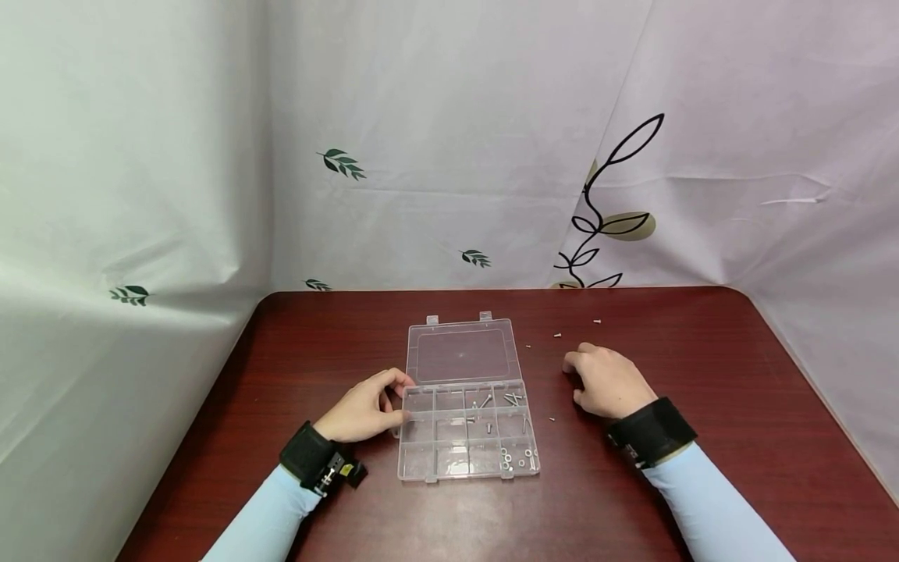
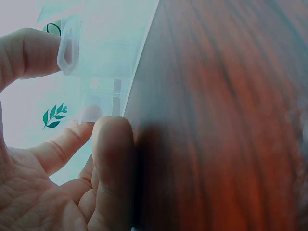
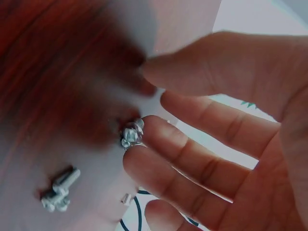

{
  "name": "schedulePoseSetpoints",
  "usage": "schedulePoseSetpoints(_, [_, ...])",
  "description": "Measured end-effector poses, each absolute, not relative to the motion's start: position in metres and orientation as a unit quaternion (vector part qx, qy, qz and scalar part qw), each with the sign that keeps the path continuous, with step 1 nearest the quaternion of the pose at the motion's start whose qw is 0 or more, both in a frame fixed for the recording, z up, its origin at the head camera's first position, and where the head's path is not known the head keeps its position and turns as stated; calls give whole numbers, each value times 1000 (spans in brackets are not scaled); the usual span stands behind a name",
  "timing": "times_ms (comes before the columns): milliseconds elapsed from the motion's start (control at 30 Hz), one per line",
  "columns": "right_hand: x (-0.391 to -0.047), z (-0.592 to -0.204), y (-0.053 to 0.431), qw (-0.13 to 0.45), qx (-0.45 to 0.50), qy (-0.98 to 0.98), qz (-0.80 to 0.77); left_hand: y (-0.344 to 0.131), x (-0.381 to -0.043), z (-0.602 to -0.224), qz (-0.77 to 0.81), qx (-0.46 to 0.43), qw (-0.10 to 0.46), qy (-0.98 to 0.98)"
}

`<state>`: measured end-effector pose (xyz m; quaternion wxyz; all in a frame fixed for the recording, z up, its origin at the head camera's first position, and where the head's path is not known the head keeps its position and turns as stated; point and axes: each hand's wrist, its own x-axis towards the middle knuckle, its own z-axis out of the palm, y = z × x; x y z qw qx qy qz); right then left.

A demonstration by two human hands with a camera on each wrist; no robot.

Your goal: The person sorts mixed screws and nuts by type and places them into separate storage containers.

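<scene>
A clear plastic compartment box lies on the table with its lid folded back. My left hand grips its left edge. The left wrist view shows the thumb against a small plastic loop on the box, with fingertips at the wall. Nuts lie in the front right compartment, and screws in compartments farther back. My right hand hovers low over the table right of the box, thumb and fingers apart. Close by its fingertips is a shiny metal piece; whether they touch, I cannot tell.
Loose small screws lie on the table beyond the right hand, one near the lid and another farther back. A tiny piece lies right of the box. White cloth hangs behind the dark red table.
</scene>
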<state>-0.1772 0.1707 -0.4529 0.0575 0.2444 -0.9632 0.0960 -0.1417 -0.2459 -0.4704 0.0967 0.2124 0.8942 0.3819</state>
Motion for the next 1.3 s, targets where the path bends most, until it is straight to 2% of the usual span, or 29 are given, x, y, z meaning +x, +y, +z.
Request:
schedulePoseSetpoints(333, [-176, -433, 184, 19, 218, -968, 125, -247, -142, -471, 373, 203, 104, 899])
schedulePoseSetpoints(533, [-179, -437, 186, 8, 219, -968, 122, -247, -142, -472, 373, 203, 103, 900])
schedulePoseSetpoints(1133, [-174, -458, 163, 22, 242, -961, 133, -246, -143, -472, 375, 207, 101, 898])
schedulePoseSetpoints(1300, [-170, -460, 151, 54, 267, -950, 149, -247, -144, -474, 372, 208, 97, 899])
